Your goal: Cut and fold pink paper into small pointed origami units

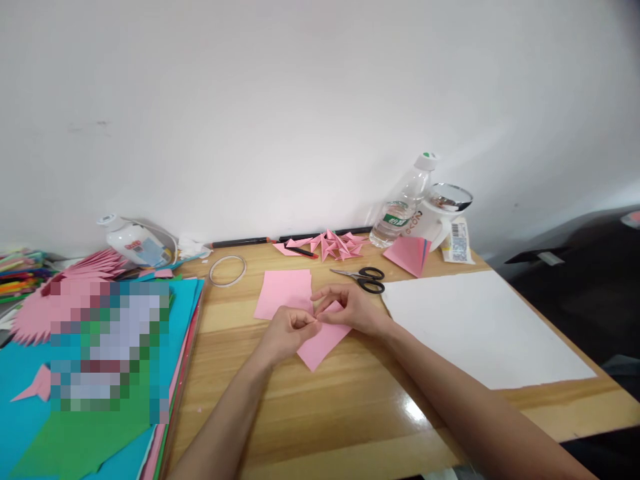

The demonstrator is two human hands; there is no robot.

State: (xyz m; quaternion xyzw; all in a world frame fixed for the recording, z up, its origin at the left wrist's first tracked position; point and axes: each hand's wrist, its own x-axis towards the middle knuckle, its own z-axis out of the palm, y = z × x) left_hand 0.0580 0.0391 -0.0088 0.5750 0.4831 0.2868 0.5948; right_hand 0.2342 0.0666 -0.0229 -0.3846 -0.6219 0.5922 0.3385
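Both hands meet over a small pink sheet of paper [320, 343], turned so that one corner points toward me. My left hand [289, 335] pinches it near its middle, thumb and forefinger together. Close beside it, my right hand [354, 311] is closed on the same sheet with its fingertips. Whatever fold lies under the fingers is hidden. Just behind, a pile of square pink paper [284, 292] rests on the wooden table. Black-handled scissors [363, 277] lie beyond my right hand, blades toward the left.
Along the wall are folded pink pieces [340, 247], a roll of tape [227, 271], a clear water bottle [403, 203] and a white mug [440, 220]. White paper [485, 333] covers the right side. Coloured sheets [110, 440] and a pink fan-folded piece [35, 313] lie left.
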